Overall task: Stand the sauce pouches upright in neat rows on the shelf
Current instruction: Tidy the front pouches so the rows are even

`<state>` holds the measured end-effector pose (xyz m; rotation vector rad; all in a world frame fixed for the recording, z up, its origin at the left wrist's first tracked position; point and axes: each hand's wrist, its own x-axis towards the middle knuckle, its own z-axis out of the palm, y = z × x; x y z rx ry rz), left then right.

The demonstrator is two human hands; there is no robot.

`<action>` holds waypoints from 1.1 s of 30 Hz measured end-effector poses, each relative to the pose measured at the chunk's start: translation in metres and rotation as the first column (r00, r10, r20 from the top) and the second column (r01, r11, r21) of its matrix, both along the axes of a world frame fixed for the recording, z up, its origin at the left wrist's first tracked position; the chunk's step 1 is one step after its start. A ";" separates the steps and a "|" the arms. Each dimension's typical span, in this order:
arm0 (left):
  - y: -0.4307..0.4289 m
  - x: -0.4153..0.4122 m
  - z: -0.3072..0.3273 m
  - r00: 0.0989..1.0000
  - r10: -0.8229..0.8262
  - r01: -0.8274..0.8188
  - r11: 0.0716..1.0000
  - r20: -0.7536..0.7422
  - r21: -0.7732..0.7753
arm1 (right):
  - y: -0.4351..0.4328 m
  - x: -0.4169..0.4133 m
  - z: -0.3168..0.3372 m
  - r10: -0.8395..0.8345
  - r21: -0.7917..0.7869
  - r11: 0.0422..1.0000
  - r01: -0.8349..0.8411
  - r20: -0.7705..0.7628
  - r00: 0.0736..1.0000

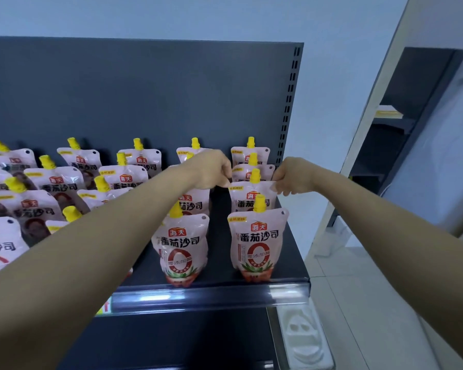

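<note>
Pink sauce pouches with yellow caps stand upright in rows on the dark shelf (219, 281). In the rightmost row, the second pouch from the front (249, 194) is pinched at its top corners by both hands. My left hand (211, 169) grips its upper left corner and my right hand (292, 176) grips its upper right corner. The front pouch of that row (257, 241) stands free near the shelf edge. Another front pouch (181, 247) stands to its left, partly behind my left forearm. More pouches (51, 182) fill the left side.
The dark back panel (145, 97) rises behind the rows, with a slotted upright (288, 102) at its right end. A clear price rail (211, 292) runs along the shelf front. A white moulded tray (305, 340) lies on the floor at lower right. Another dark shelving unit (401, 129) stands to the right.
</note>
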<state>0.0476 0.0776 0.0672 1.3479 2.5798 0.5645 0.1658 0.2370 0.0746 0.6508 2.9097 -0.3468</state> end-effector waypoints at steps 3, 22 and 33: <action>0.011 -0.003 -0.010 0.999 0.004 -0.005 1.000 -0.052 -0.016 | 0.003 -0.001 -0.006 0.040 0.016 0.999 -0.040 0.016 0.999; -0.018 -0.041 0.009 0.946 0.261 -0.221 0.953 -0.193 0.208 | 0.038 -0.055 -0.021 0.047 0.062 0.997 -0.040 -0.102 0.994; -0.039 -0.074 -0.004 0.929 0.341 -0.341 0.940 -0.144 0.029 | 0.044 -0.063 -0.029 0.022 -0.015 1.000 -0.025 -0.160 0.987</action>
